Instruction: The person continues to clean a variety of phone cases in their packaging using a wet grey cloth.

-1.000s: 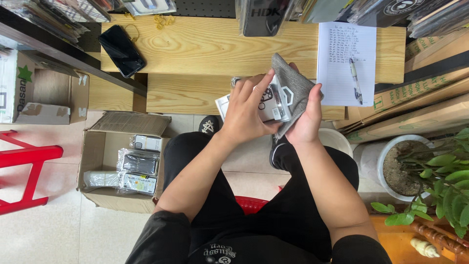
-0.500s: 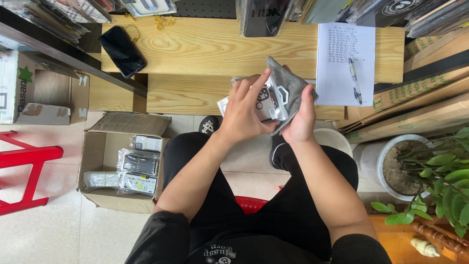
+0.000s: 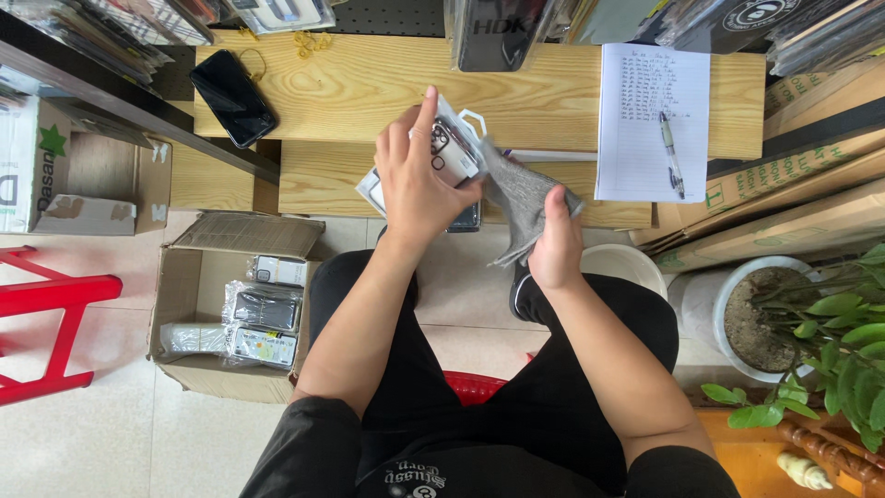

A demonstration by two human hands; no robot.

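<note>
Phone case packets (image 3: 452, 157), clear with white hang tabs, sit fanned in the left hand (image 3: 415, 180), held above the edge of the light wooden shelf (image 3: 359, 88); its fingers are closed round the stack, index finger raised. The right hand (image 3: 556, 242) pinches a grey cloth (image 3: 521, 198) that hangs just beside the packets, touching them at its upper corner. Judged from this pose, the wiping step is in hand, and the next stroke calls for the cloth laid flat on the top packet. An open cardboard box (image 3: 207, 373) holding more packets stands on the floor below left; a lined notepad (image 3: 645, 101) with pen (image 3: 671, 152) lies to the right.
</note>
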